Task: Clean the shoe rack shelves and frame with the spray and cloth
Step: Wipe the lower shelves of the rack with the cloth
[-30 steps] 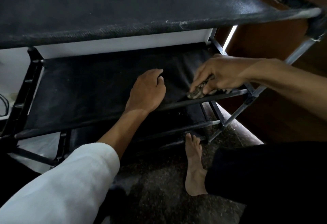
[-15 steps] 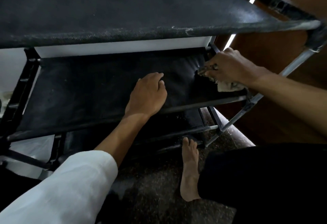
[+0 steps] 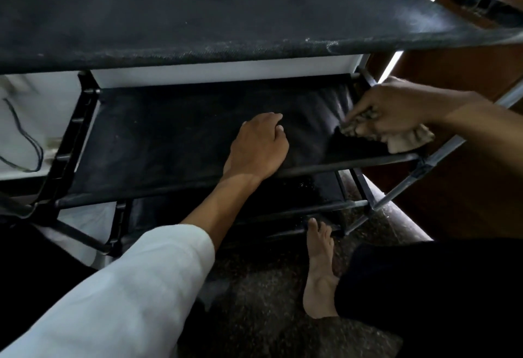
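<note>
Shelf (image 3: 175, 142) runs left-right; right hand (image 3: 396, 108) grips cloth (image 3: 407, 139) there, left hand (image 3: 254, 151) rests loose.

Top shelf (image 3: 226, 12): cut by upper and left edges; cloth (image 3: 407, 138): mostly hidden under right hand (image 3: 393, 108), only crumpled ends showing; left hand (image 3: 254, 148): fingertips tucked out of sight beneath knuckles; lower shelf (image 3: 311, 187): largely hidden behind middle shelf (image 3: 169, 137); cable (image 3: 31, 142): cut by left edge; foot (image 3: 319, 267): heel hidden by dark trouser leg (image 3: 424, 287); white sleeve (image 3: 113, 301): cut by bottom edge.
</note>
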Demonstrator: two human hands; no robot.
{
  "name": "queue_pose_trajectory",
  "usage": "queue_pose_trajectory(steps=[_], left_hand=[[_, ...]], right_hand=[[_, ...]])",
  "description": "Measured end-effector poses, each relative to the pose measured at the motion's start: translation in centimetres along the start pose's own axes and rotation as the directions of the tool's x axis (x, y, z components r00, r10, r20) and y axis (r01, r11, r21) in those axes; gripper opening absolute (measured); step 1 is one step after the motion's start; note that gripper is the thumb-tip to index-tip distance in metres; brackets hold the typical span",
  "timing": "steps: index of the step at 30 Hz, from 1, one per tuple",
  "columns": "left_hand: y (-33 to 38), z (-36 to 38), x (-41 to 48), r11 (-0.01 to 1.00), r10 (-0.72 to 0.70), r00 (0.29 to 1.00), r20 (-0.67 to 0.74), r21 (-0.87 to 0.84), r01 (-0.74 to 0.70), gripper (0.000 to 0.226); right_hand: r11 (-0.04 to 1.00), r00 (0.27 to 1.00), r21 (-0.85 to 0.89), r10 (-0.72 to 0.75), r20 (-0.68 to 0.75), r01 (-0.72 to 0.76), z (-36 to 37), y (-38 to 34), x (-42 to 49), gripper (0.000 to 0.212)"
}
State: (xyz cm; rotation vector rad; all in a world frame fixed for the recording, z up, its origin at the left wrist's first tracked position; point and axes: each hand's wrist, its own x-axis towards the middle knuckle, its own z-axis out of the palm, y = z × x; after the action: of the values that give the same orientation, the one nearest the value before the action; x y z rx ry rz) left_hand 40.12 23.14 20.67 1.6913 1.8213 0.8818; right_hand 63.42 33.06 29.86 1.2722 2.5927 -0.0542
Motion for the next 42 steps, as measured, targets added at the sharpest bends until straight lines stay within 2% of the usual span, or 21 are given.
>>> queue_pose_trajectory(steps=[3,5,8,10,13,16,18,22,26,30,33,38,42], left_hand=[[0.4,0.0,-0.3,0.999,0.034,0.999,0.000,0.024,-0.034,0.045],[0.6,-0.4,-0.5,0.998,0.058,0.998,-0.027,0.025,-0.057,0.044],[0.5,-1.1,-1.0,0.998,0.057,0.990,-0.129,0.007,-0.057,0.041],[0.4,-1.6,-1.5,0.998,0.056,0.974,-0.222,-0.025,-0.063,0.038],[0.1,-2.9,-2.1,0.997,0.073,0.961,-0.268,0.004,-0.075,0.036],[-1.9,-5.5,-2.8,0.979,0.129,0.947,-0.293,0.188,-0.075,0.037],[-4.1,-8.0,-3.2,0.966,0.110,0.938,-0.328,0.256,-0.024,0.037],[-9.7,-13.2,-4.7,0.943,-0.010,0.905,-0.426,0.297,0.150,0.040],[-13.4,-15.4,-6.6,0.962,-0.143,0.874,-0.464,0.142,0.232,0.043],[-13.4,-15.9,-7.3,0.982,-0.188,0.782,-0.594,-0.133,0.135,0.057],[-13.7,-16.2,-7.6,0.947,-0.266,0.745,-0.611,-0.309,0.085,0.047],[-14.2,-16.1,-7.6,0.927,-0.294,0.746,-0.597,-0.369,0.071,0.044],[-14.5,-16.3,-7.5,0.920,-0.298,0.753,-0.586,-0.386,0.064,0.053]], right_hand=[[0.992,0.999,0.117,-0.052,-0.005,0.052,0.5,-0.5,-2.2,0.023],[0.984,0.995,0.146,-0.095,-0.039,0.100,0.8,-1.1,-2.3,0.031],[0.976,0.986,0.153,-0.146,-0.077,0.157,0.8,-2.7,-2.0,0.029],[0.958,0.971,0.171,-0.212,-0.114,0.229,0.5,-4.5,-1.5,0.036],[0.892,0.898,0.128,-0.414,-0.152,0.433,0.8,-7.7,0.7,0.042],[0.827,0.827,0.114,-0.522,-0.209,0.551,0.9,-11.8,3.5,0.041],[0.789,0.782,0.102,-0.567,-0.258,0.605,1.0,-15.0,5.1,0.041],[0.737,0.726,0.114,-0.606,-0.324,0.666,1.3,-21.6,7.9,0.028],[0.699,0.689,0.122,-0.632,-0.355,0.704,0.9,-27.1,9.9,0.029],[0.674,0.654,0.087,-0.665,-0.361,0.733,0.6,-31.6,11.6,0.018],[0.703,0.674,0.056,-0.651,-0.349,0.709,0.3,-33.5,13.2,0.017],[0.763,0.684,-0.069,-0.612,-0.397,0.642,-0.9,-33.6,17.1,0.021],[0.839,0.752,-0.021,-0.498,-0.431,0.544,-2.0,-32.2,20.5,0.021]])
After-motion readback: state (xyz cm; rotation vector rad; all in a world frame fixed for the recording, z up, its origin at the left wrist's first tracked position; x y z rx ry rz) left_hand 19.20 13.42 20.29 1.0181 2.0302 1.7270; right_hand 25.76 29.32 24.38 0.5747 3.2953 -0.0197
